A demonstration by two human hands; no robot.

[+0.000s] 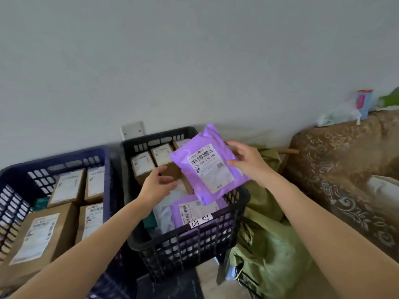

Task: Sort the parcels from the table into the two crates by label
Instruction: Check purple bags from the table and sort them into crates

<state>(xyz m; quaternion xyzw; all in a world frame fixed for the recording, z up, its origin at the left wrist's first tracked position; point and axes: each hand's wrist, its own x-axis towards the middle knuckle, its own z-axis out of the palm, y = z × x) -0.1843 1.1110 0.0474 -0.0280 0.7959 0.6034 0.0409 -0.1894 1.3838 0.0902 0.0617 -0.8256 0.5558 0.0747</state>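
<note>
Left hand (157,184) hovers relaxed beside purple parcel (207,167), gripped by right hand (248,163) over black crate (183,252).

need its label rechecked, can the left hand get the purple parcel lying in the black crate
Probably yes: the left hand hovers open above the black crate, and the purple parcel lies uncovered.

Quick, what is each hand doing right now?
Left hand: open, holding nothing, over the black crate.
Right hand: grips the purple parcel by its edge.
</note>
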